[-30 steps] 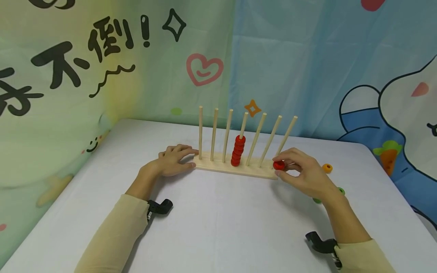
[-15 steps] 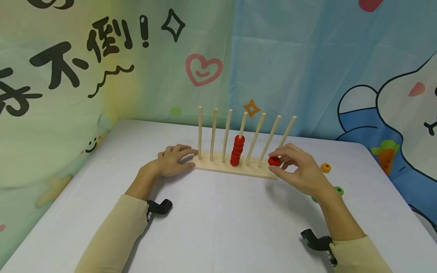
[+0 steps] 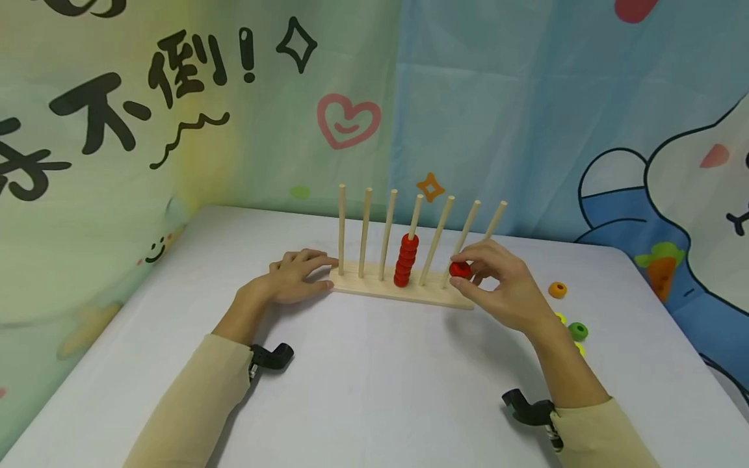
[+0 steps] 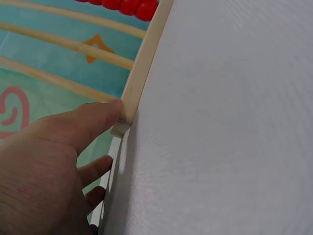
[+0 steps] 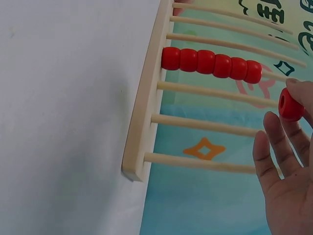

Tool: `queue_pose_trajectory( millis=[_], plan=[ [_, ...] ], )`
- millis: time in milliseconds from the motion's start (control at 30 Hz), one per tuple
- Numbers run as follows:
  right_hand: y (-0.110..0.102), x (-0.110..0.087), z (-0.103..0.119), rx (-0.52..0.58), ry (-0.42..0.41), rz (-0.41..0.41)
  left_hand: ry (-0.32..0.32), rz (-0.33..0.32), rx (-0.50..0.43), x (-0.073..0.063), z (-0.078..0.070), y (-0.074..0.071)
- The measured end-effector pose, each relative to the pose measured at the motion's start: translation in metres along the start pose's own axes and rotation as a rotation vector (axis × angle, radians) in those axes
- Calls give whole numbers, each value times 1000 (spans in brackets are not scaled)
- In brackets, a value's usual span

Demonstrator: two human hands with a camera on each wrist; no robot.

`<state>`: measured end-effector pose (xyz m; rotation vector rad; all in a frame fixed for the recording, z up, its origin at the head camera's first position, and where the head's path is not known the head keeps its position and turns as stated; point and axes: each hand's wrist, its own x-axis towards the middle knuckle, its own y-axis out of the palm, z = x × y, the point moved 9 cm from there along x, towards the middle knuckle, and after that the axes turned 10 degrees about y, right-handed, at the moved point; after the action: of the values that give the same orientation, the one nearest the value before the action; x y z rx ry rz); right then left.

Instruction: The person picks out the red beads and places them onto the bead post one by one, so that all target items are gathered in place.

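A wooden peg rack (image 3: 404,292) with several upright pegs stands on the table. Several red beads (image 3: 406,260) are stacked on its middle peg. At the rack's left end my left hand (image 3: 295,277) holds the base, its thumb at the front corner and its index finger at the back. The left wrist view shows that thumb (image 4: 100,117) against the base's end. My right hand (image 3: 497,283) pinches a loose red bead (image 3: 459,269) between thumb and fingers, off the table, in front of the rightmost pegs. In the right wrist view the bead's hole (image 5: 283,100) faces the rack.
Right of the rack, an orange bead (image 3: 558,290), a green bead (image 3: 578,331) and yellow beads (image 3: 560,318) lie on the white table (image 3: 374,390), partly behind the right arm. A printed cloth (image 3: 480,110) hangs behind the table.
My right hand has moved left and slightly up with the red bead, from the rack's right end towards the neighbouring peg. More of the loose beads show. My left hand stays in place.
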<state>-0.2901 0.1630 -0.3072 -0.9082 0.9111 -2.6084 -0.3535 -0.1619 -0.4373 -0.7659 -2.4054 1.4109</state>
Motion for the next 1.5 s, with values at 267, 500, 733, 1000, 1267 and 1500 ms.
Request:
queue_pose_trajectory(
  millis=[267,500,733,1000,1267,1500],
  plan=[
    [6,5,8,66,-11,16,3,8,-11,-1,1,3],
    [9,5,8,100,-2,2,18,6,2,4,-1,1],
    [10,7,8,87,21,-17,21,2,-7,5,-2,0],
    [10,13,14,121,-7,-35,17,-13,-18,1,-1,-2],
    [5,21,23,145,-70,-39,20,-12,-18,1,-1,3],
    [6,29,28,200,-89,-47,18,-21,-15,-1,-3,-1]
  ],
)
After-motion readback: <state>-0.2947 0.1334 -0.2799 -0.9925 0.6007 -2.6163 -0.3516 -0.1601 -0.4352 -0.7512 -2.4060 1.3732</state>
